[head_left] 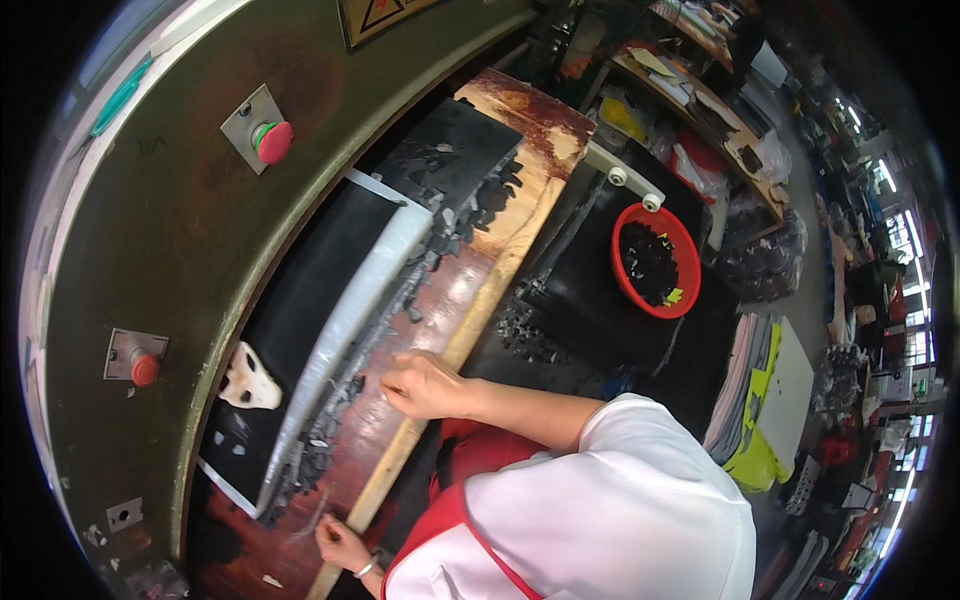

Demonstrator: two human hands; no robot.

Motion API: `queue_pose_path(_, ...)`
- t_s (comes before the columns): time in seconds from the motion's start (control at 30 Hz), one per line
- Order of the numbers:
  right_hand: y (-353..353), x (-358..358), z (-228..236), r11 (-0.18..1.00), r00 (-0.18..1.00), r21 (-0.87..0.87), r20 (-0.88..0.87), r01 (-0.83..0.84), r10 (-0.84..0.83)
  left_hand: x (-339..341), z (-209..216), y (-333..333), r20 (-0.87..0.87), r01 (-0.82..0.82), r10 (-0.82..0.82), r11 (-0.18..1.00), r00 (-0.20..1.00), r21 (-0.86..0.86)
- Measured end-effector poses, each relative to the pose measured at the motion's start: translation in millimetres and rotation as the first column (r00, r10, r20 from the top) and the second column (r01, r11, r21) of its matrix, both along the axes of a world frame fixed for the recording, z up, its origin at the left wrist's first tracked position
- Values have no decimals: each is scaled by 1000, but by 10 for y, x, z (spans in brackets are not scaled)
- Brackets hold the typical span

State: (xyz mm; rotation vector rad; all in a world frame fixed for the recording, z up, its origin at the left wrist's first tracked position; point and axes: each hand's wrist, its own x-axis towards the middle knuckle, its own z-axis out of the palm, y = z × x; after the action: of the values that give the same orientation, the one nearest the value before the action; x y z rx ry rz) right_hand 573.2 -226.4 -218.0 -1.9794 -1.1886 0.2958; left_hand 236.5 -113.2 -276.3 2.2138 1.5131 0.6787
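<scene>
My right hand (425,386) is curled closed above the worn reddish board (440,300), near its wooden front edge; what its fingers hold, if anything, is hidden. Lower down, my left hand (342,543), with a bracelet at the wrist, has its fingertips pinched together. A thin pale wisp shows by them, but I cannot make out whether they hold it. Beyond both hands lies a black sheet (310,270) with a pale grey strip (345,310) along its near side. An off-white piece with dark holes (249,380) rests on the sheet. Small black scraps (320,440) line the strip.
The green machine body (190,210) rises behind the board, carrying red push buttons (272,143). A red bowl (622,270) of black and yellow-green pieces stands on a black surface at right. Stacked sheets (745,390) lie beside my white-sleeved shoulder.
</scene>
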Motion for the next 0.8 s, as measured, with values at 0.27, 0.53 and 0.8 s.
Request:
queue_pose_path(0.27,1212,-199,377,957,958,-54,18,-285,286,556,828,318,159,-17,-16,979,987,203)
queue_pose_path(0.53,1068,-377,585,990,990,-5,-25,-142,142,1032,1010,205,-432,182,-198,980,880,-79)
queue_pose_path(0.8,500,117,758,938,537,344,-787,-29,305,700,758,-109,-325,245,-202,965,924,97)
